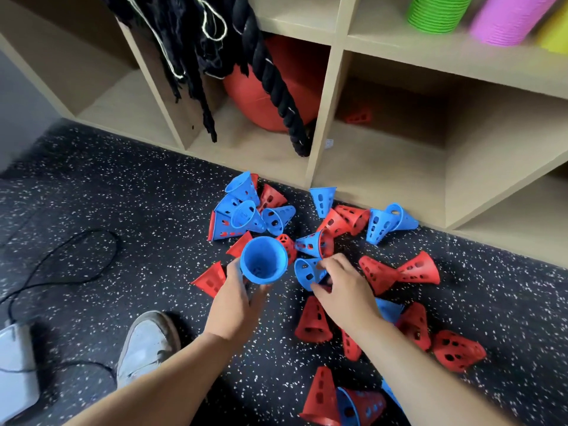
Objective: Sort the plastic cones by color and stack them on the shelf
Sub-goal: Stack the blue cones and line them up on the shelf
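Left hand [235, 305] grips upturned blue perforated plastic cone [263, 260]; right hand [344, 287] pinches second blue plastic cone [307, 272] lying on speckled floor [138, 195].

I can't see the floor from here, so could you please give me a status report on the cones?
Left hand holds upturned blue cone. Right hand pinching second blue cone on floor. Red cones scattered close around it.

Red ball [246, 103] w/ black rope [276, 87]; 1 white shoe [147, 345].
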